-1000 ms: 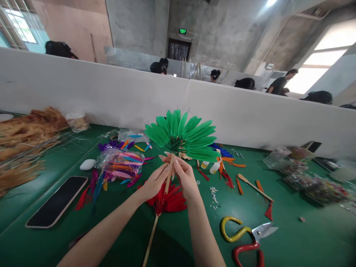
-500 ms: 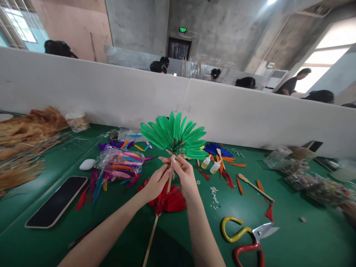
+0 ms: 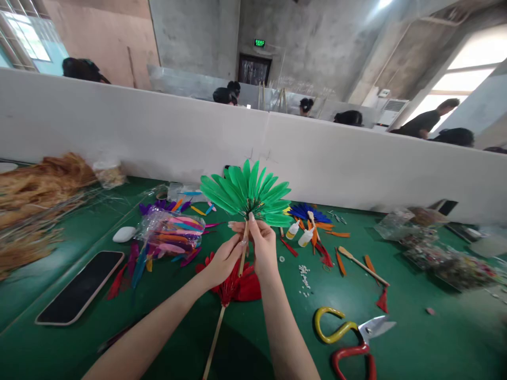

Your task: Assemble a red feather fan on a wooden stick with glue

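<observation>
A fan of green feathers [image 3: 247, 187] is spread upright on a short wooden stick [image 3: 243, 256] above the table. My left hand [image 3: 224, 258] pinches the stick from the left, its fingertips on the handle. My right hand [image 3: 263, 245] grips the top of the stick from the right, thumb near the feather bases. Below my hands, a red feather fan [image 3: 241, 285] with a long stick lies on the green table [image 3: 435, 348]. Two small glue bottles [image 3: 293, 230] stand right of my right hand.
Scissors [image 3: 370, 330], a tasselled stick [image 3: 362, 264] and white beads [image 3: 304, 277] lie right. A phone [image 3: 81, 287], a white mouse [image 3: 124, 234] and bagged feathers [image 3: 174, 229] are left. Behind the white partition [image 3: 158, 132], other people's heads show.
My right thumb has moved up to the base of the green feathers. The hand at the right edge has left the view, and the standing person in back has shifted right.
</observation>
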`<state>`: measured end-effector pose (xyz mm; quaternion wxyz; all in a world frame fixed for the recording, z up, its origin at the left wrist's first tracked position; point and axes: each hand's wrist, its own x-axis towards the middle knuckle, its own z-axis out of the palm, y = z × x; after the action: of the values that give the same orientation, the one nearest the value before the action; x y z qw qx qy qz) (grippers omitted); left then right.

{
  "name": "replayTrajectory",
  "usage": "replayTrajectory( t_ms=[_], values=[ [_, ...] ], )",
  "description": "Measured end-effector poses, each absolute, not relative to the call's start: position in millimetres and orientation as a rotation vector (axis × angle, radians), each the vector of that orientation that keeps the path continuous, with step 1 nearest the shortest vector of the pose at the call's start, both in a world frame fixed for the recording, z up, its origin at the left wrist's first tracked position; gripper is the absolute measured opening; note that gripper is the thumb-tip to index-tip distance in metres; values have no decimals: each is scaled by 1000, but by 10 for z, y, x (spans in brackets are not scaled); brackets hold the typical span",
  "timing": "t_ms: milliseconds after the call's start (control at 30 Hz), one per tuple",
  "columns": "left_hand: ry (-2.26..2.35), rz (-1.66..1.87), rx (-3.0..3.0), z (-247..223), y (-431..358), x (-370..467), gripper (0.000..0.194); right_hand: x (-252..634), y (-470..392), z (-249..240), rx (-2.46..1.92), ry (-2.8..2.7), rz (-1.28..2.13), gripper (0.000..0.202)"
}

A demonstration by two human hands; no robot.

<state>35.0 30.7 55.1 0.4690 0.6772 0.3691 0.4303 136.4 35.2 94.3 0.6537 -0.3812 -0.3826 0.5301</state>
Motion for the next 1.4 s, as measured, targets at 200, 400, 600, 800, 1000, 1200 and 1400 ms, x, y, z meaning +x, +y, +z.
replayTrajectory(
  t_ms=[200,400,600,800,1000,1200,1400],
  values=[
    [921,1050,1643,562,289,343,29,1329,372,918,-822,-823,1220,28],
    [905,1058,1631,575,279,341,30,1312,359,945,-825,-811,1204,28],
    [893,1054,1640,564,273,344,30,1308,363,931,-864,-808,1195,32],
    [880,1049,1628,557,268,348,29,1333,324,964,-901,-850,1199,33],
    [875,1009,1622,512,260,362,28,1335,323,1010,-933,-811,1202,34],
    [871,1005,1648,500,264,363,27,1332,338,1016,-909,-802,1199,30],
    [888,1006,1703,530,254,379,29,1350,336,1012,-946,-802,1203,32]
  ],
)
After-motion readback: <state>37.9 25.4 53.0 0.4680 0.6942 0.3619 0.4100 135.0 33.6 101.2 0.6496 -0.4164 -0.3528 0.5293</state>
